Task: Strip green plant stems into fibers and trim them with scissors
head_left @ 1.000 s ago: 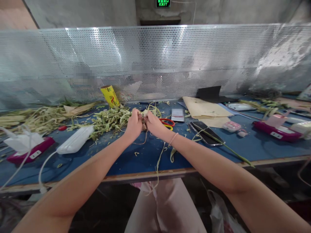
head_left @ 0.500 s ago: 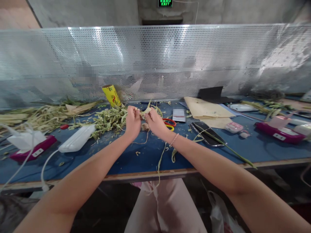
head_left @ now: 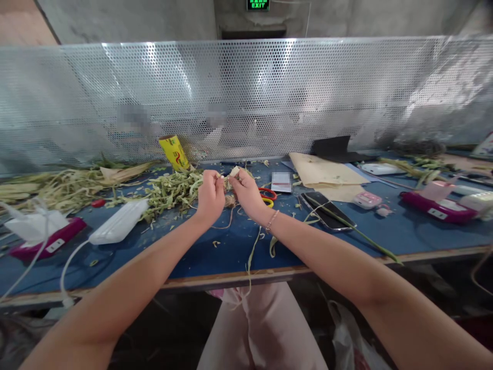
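My left hand [head_left: 211, 196] and my right hand [head_left: 246, 194] are close together above the blue table, fingers pinched. A pale green plant piece [head_left: 234, 171] is held in my right fingertips. My left fingers are closed on a small bit of the same plant matter, partly hidden by the fingers. A heap of green plant strips [head_left: 169, 192] lies just left of my left hand. Beneath the hands is a small brown bundle [head_left: 230, 201] with a thin string. Red and yellow scissor handles [head_left: 268, 195] show beside my right hand.
A yellow can [head_left: 174, 152] leans at the back. White power brick [head_left: 119, 222] and magenta box [head_left: 50, 237] sit left. On the right lie a phone [head_left: 329, 210], brown paper [head_left: 327, 172], a pink case [head_left: 367, 200] and another magenta box [head_left: 437, 206]. A perforated metal screen [head_left: 246, 92] stands behind.
The hands stay close together, with the fingers slightly shifted. The long leaf tip that stood up between them no longer shows. The whole view has moved slightly.
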`<state>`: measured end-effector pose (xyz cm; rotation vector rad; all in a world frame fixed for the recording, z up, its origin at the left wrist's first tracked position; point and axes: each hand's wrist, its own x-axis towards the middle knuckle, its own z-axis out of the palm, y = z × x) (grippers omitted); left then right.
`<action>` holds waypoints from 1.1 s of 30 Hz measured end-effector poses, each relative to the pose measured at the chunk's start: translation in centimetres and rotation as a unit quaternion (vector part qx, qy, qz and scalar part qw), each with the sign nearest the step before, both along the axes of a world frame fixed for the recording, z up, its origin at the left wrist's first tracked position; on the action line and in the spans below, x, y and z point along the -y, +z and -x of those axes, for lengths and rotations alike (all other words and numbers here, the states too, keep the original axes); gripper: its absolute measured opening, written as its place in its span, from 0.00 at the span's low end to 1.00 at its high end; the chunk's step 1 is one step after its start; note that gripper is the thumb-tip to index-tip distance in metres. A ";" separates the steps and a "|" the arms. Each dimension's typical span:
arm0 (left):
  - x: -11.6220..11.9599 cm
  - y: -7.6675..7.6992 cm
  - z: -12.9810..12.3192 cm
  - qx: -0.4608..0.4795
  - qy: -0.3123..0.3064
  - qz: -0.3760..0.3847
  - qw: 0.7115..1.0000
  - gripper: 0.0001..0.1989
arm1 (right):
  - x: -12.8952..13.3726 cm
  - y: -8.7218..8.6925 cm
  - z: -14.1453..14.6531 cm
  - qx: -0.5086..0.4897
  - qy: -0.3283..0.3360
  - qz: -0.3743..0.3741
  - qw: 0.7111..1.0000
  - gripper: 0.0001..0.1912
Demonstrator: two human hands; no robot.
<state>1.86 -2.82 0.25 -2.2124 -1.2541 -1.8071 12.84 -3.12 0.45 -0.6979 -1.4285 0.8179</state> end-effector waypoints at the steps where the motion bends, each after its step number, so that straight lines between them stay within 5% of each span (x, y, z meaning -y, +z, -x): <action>1: -0.1 -0.1 0.0 -0.008 -0.002 -0.003 1.000 0.03 | -0.2 -0.2 0.1 -0.016 0.008 0.016 1.000 0.10; 7: -0.4 -0.2 0.2 0.009 -0.013 0.012 1.000 0.05 | -0.8 -0.5 0.3 -0.055 0.054 0.050 0.996 0.10; 20: -1.1 -0.1 -0.2 0.188 -0.029 0.090 0.978 0.14 | 1.2 0.3 0.4 0.006 0.054 -0.036 0.998 0.05; 33: 0.2 0.6 0.3 0.033 -0.012 -0.011 0.999 0.07 | 0.4 0.2 0.5 -0.118 0.091 0.104 0.983 0.07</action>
